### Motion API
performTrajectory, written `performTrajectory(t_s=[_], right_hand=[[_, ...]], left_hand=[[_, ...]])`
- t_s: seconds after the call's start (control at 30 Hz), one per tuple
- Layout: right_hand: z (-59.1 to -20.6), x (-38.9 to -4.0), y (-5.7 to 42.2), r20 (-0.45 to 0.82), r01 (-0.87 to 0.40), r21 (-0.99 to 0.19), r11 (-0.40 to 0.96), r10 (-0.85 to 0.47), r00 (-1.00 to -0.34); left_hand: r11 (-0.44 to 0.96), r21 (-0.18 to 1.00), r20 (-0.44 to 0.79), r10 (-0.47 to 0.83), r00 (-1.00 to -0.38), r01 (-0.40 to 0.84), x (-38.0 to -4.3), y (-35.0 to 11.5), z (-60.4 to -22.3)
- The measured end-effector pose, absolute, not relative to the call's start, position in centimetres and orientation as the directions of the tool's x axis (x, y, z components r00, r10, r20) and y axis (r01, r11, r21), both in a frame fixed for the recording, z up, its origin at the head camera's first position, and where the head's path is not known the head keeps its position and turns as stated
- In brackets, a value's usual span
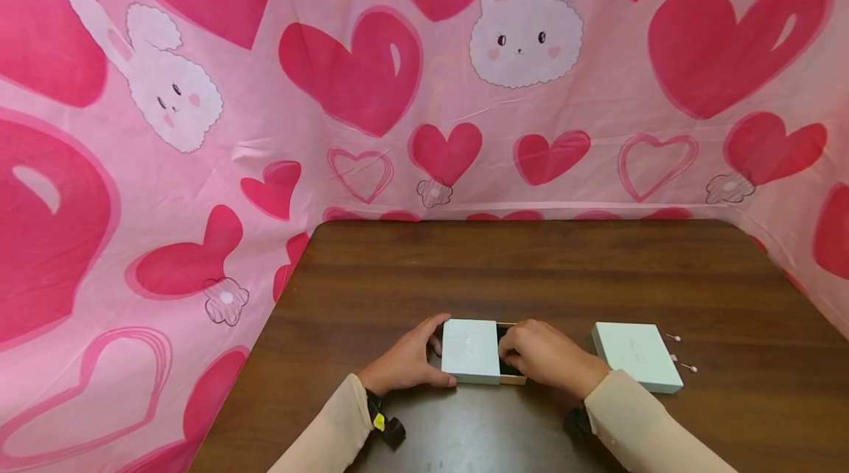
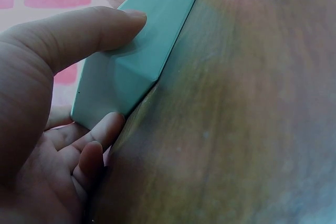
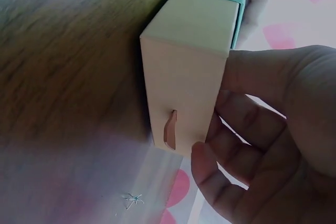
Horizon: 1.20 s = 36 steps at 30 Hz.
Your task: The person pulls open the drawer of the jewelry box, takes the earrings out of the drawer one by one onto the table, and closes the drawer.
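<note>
A pale mint sliding box lies on the table, its cream drawer partly pulled out to the right. A small tan pull tab sits on the drawer's end. My left hand grips the sleeve's left end, thumb on the near side and fingers around the other side. Over the drawer's opening is my right hand, its thumb and bent fingertips reaching inside past the rim. Those fingertips are hidden, so whether they pinch anything does not show.
A second mint box lies closed on the brown table, right of my right hand. Beside it are two small pins with pearl-like ends, one pin nearer. A tiny silvery star-shaped piece shows near the drawer. Pink heart-print cloth hangs behind.
</note>
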State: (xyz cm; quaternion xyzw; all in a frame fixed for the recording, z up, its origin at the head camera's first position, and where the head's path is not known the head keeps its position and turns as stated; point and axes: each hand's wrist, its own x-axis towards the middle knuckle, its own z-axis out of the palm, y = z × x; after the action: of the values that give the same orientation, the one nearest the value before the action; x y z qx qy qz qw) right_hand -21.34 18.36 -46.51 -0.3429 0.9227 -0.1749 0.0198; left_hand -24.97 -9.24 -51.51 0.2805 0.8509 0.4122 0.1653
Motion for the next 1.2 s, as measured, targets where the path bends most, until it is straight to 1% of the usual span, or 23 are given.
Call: performTrajectory(t_s=[0.2, 0.37, 0.67, 0.87, 1.03, 1.2], right_hand=[[-46.4, -21.5, 18.5, 0.041, -0.602, -0.382, 0.701, -0.638, -0.769], [-46.3, -21.7, 18.6, 0.040, -0.596, -0.406, 0.693, -0.638, -0.769], [-45.8, -21.9, 19.2, 0.033, -0.545, -0.460, 0.701, -0.600, -0.800], [-45.7, -22.4, 19.8, 0.025, -0.503, -0.532, 0.681, -0.581, -0.814], [-45.8, -22.5, 20.4, -0.008, -0.413, -0.624, 0.664, -0.534, -0.846], [-46.1, -22.7, 20.8, -0.025, -0.330, -0.730, 0.598, -0.505, -0.863]], left_hand=[[0.499, 0.796, -0.044, 0.612, -0.790, 0.343, -24.9, -9.2, -51.5], [0.499, 0.796, -0.044, 0.612, -0.790, 0.342, -24.9, -9.1, -51.5], [0.500, 0.791, -0.036, 0.615, -0.788, 0.354, -24.8, -9.3, -51.3], [0.493, 0.793, -0.027, 0.617, -0.787, 0.359, -25.0, -9.2, -51.3], [0.492, 0.794, -0.031, 0.621, -0.783, 0.358, -24.9, -9.2, -51.2], [0.491, 0.793, -0.030, 0.623, -0.782, 0.361, -24.9, -9.3, -51.3]])
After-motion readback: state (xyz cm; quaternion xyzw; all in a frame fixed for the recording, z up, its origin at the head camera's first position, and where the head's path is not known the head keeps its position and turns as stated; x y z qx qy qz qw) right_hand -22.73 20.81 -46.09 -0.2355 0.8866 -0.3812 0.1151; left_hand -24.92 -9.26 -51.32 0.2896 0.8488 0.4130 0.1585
